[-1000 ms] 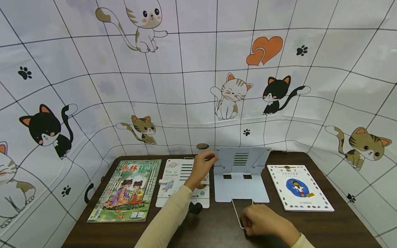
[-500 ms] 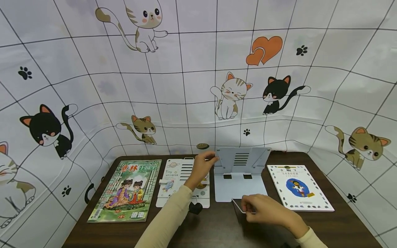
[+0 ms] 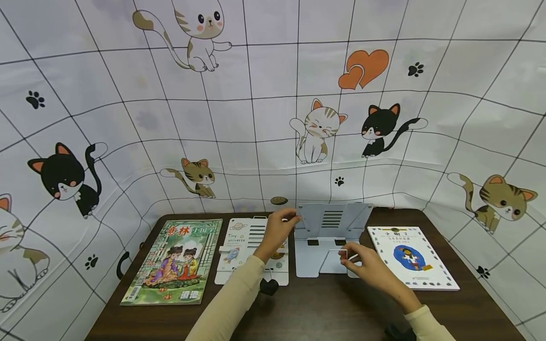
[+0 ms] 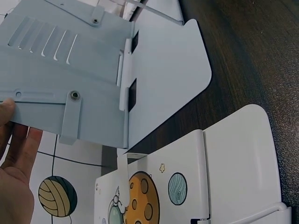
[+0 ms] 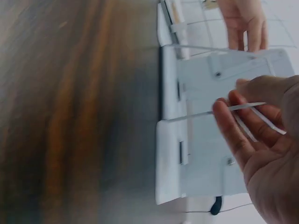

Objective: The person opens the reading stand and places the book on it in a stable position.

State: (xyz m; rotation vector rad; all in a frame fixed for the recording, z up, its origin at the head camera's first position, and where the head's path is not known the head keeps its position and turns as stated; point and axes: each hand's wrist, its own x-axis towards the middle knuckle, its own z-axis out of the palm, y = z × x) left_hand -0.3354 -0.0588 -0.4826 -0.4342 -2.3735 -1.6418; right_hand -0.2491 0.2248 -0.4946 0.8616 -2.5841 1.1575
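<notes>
A cat-printed sheet (image 3: 273,123) forms the backdrop to a dark table (image 3: 298,322). On the table, right of centre, stands the stand (image 3: 332,232), pale blue-grey, its slotted panel (image 4: 46,79) tilted up from a flat base (image 3: 307,263). To its left lie a magazine (image 3: 170,265) and, nearer, a white second stand (image 3: 232,245), folded low; a white book (image 3: 410,260) lies to its right.

The left hand (image 3: 277,232) holds the panel by its left edge, thumb in front and fingers behind: a narrow grip. The right hand (image 3: 368,267) is above the right part of the base, its fingers curled loosely about the wire (image 3: 337,249). This thin loop, the smallest part, rises at a slant from the base's front edge, with its far end at the right fingers.

The step in hand appears to be setting the wire, the panel being already up. The next move would seem to call for a steady left grip while the right guides the wire to its resting angle, then releases it. Whether that place is flat or raised cannot be told.
</notes>
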